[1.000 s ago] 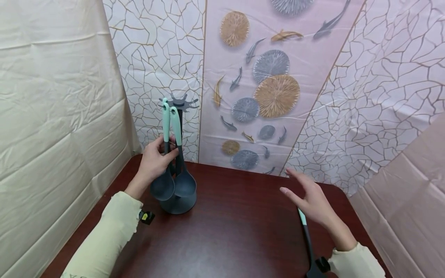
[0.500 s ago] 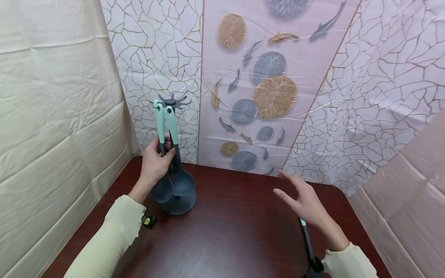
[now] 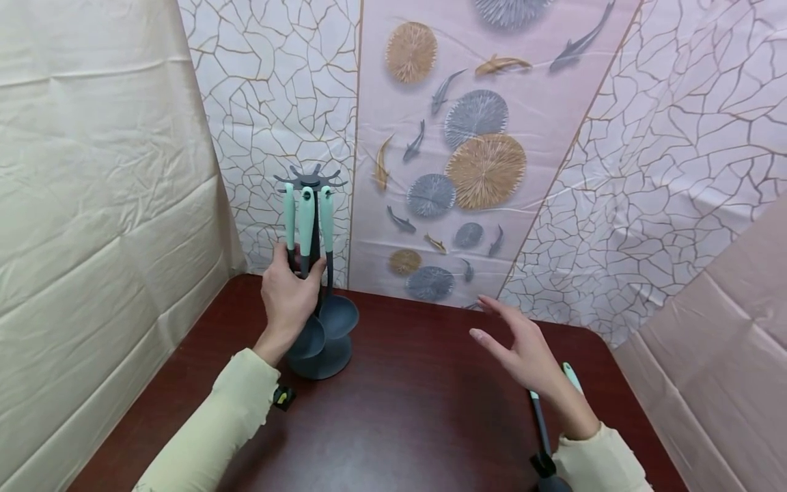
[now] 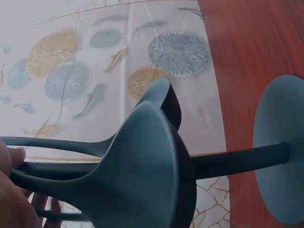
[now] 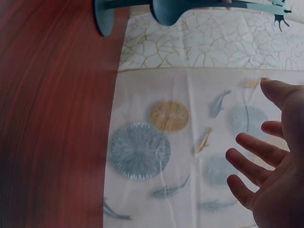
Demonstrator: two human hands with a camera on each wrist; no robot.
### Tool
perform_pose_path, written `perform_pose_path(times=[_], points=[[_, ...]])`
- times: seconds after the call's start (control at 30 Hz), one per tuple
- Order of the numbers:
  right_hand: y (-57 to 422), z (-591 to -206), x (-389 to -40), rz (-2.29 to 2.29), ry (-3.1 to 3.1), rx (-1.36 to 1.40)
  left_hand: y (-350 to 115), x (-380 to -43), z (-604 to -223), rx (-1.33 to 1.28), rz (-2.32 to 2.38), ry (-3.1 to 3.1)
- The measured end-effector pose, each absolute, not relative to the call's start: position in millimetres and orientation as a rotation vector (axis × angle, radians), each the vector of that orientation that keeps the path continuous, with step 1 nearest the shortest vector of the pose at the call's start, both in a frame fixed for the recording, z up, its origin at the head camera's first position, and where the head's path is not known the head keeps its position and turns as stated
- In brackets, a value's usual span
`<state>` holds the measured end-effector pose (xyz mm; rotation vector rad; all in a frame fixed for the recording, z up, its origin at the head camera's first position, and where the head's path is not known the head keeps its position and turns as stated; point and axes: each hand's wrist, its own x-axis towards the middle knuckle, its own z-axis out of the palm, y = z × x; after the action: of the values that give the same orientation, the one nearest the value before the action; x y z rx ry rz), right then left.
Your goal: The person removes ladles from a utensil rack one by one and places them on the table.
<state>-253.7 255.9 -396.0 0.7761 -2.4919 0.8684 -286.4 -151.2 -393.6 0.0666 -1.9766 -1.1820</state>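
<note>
A dark utensil stand [image 3: 332, 359] with a round base and hooked top [image 3: 310, 181] rises at the back left. Three mint-handled utensils hang on it; a front ladle [image 3: 310, 339] and a second ladle [image 3: 339, 316] show their bowls, while the left handle's [image 3: 289, 215] lower end is hidden. My left hand [image 3: 290, 294] grips the ladle shafts just below the mint handles, thumb in front. In the left wrist view a ladle bowl [image 4: 137, 166] fills the middle. My right hand [image 3: 522, 355] is held out above the table, fingers spread, holding nothing.
Another mint-handled utensil [image 3: 541, 427] lies at the right beneath my forearm, its head partly hidden. A second mint handle [image 3: 572, 376] shows beyond that forearm. The dark red table [image 3: 406, 410] meets patterned cloth [image 3: 430, 232] at the back, with plain cloth at both sides.
The hung ladles have turned to the right on the stand, and a third mint handle has come into sight. My left hand moved right with them; my right hand drifted left, uncovering another handle.
</note>
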Motion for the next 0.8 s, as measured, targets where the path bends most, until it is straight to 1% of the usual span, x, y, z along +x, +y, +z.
perform_pose_path(times=[0.23,0.53,0.8], points=[[240.3,-389.3,-258.4,0.996,-2.454,0.816,-143.0,-285.9,-389.5,0.097,-1.122,-1.990],[213.1,-373.9,-262.2,1.124,-2.401,0.881,-137.3,-287.2,-388.8,0.117,-1.157,-1.941],[183.2,-373.8,-266.2,1.231,-2.339,0.923,-134.8,-284.4,-388.8,0.184,-1.205,-1.953]])
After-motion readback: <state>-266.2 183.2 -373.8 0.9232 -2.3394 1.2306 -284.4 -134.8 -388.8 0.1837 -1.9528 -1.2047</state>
